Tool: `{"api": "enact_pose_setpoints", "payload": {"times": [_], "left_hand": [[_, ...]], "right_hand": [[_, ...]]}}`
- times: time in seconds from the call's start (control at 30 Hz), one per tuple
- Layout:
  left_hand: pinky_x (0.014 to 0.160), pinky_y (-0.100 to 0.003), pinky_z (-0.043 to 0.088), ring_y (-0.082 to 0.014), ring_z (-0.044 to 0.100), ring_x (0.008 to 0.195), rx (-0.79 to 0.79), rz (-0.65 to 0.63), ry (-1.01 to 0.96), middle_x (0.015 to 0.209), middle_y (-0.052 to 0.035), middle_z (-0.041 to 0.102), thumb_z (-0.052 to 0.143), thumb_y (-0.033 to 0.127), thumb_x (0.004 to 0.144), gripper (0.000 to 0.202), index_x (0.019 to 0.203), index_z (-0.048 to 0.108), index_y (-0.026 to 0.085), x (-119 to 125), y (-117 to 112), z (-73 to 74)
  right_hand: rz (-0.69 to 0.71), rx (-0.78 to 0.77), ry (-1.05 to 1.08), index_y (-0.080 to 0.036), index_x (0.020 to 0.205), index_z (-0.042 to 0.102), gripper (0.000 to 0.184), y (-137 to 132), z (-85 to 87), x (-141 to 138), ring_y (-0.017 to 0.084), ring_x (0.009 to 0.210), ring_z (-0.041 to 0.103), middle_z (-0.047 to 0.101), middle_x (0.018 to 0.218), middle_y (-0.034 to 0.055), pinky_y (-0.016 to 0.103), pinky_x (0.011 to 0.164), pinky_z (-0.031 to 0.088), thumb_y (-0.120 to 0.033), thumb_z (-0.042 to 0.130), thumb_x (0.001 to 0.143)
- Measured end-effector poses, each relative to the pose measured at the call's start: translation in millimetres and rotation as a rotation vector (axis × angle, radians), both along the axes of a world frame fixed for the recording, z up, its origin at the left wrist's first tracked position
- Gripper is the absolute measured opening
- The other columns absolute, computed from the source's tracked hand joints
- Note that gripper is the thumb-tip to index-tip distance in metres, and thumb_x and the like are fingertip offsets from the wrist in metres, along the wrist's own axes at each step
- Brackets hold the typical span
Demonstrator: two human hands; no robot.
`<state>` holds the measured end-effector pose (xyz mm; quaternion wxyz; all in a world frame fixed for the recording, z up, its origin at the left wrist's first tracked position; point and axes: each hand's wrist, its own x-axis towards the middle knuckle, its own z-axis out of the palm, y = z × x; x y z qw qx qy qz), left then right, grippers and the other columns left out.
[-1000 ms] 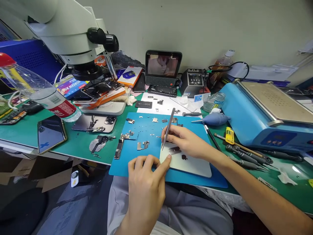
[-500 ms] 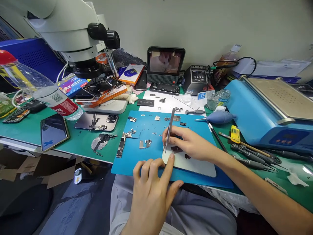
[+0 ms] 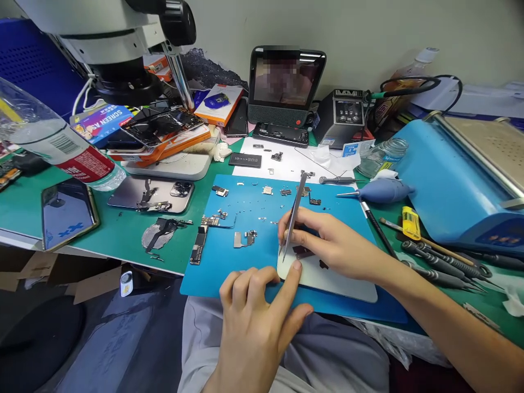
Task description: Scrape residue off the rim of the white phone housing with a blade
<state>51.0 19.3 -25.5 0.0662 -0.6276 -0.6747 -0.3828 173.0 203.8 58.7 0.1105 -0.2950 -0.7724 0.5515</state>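
My right hand point(image 3: 327, 243) is closed on a pair of metal tweezers point(image 3: 295, 210), tilted with the tips down at the left end of a pale back panel point(image 3: 344, 288) bearing a dark apple logo. The panel lies on a blue mat point(image 3: 229, 273). With fingers spread, my left hand point(image 3: 257, 316) rests at the panel's near edge, its index fingertip touching the surface. Under my right hand a small dark part point(image 3: 301, 252) partly shows on the panel. Left of the hands, a flex cable point(image 3: 245, 238) and a narrow circuit board point(image 3: 198, 246) lie on the mat.
A microscope point(image 3: 110, 49) overhangs the left side, above stacked boxes and a tilted bottle point(image 3: 73, 158). Phones and loose parts lie beside the mat. To the right are a blue air blower point(image 3: 380, 191), several screwdrivers point(image 3: 438, 262) and a blue heating machine point(image 3: 462, 185). A screen point(image 3: 286, 82) stands behind.
The camera view has shifted closer, so objects sit lower or farther outward. Both hands keep nearly the same pose, with the tweezers still at the panel's left end.
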Motion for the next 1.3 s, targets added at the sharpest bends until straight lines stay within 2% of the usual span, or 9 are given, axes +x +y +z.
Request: {"api": "enact_pose_setpoints", "payload": {"times": [0.27,0.5,0.7,0.9,1.2,1.3], "left_hand": [[0.118,-0.042,0.033,-0.0217,0.055,0.114,0.032,0.013,-0.027,0.108,-0.0038,0.065,0.065,0.053,0.112,0.038,0.142,0.079,0.035,2.5,1.5,-4.7],[0.119,-0.041,0.035,-0.0195,0.055,0.109,0.056,0.026,-0.036,0.104,-0.0030,0.047,0.063,0.050,0.115,0.035,0.141,0.080,0.034,2.5,2.4,-4.8],[0.119,-0.038,0.036,-0.0179,0.055,0.108,0.057,0.043,-0.049,0.103,-0.0023,0.047,0.060,0.051,0.117,0.034,0.137,0.082,0.035,3.0,4.3,-7.9],[0.118,-0.037,0.036,-0.0172,0.055,0.106,0.048,0.057,-0.049,0.103,-0.0021,0.046,0.055,0.053,0.118,0.036,0.135,0.084,0.038,3.9,5.5,-8.5],[0.120,-0.037,0.036,-0.0181,0.054,0.111,0.031,0.047,-0.041,0.103,-0.0027,0.048,0.055,0.053,0.118,0.036,0.136,0.083,0.039,3.6,4.2,-8.0],[0.119,-0.038,0.036,-0.0184,0.054,0.111,0.029,0.039,-0.037,0.103,-0.0028,0.049,0.057,0.053,0.117,0.035,0.136,0.083,0.038,1.7,4.1,-5.8]], "right_hand": [[-0.003,-0.003,-0.008,-0.022,0.104,0.072,0.024,1.2,-1.3,1.6,0.017,0.083,0.066,0.076,0.104,0.0043,0.031,0.074,0.056,-0.042,0.061,0.113],[0.026,-0.012,-0.029,-0.024,0.104,0.074,0.023,0.6,-0.6,1.3,0.018,0.086,0.069,0.076,0.106,0.0054,0.031,0.073,0.057,-0.040,0.061,0.114],[0.025,-0.024,-0.043,-0.025,0.104,0.074,0.026,1.6,-1.0,1.5,0.018,0.085,0.070,0.075,0.104,0.0044,0.031,0.073,0.057,-0.045,0.061,0.115],[0.093,0.021,-0.059,-0.028,0.101,0.076,0.027,2.1,-1.2,1.3,0.016,0.092,0.072,0.074,0.104,0.0011,0.027,0.078,0.057,-0.045,0.062,0.116],[0.044,0.013,-0.069,-0.030,0.106,0.076,0.022,0.8,-2.4,3.3,0.014,0.082,0.070,0.076,0.101,-0.0013,0.027,0.071,0.056,-0.045,0.063,0.115],[0.030,0.023,-0.057,-0.029,0.106,0.076,0.021,0.5,-3.0,3.3,0.016,0.086,0.072,0.077,0.102,0.0001,0.027,0.073,0.058,-0.043,0.063,0.115]]}}
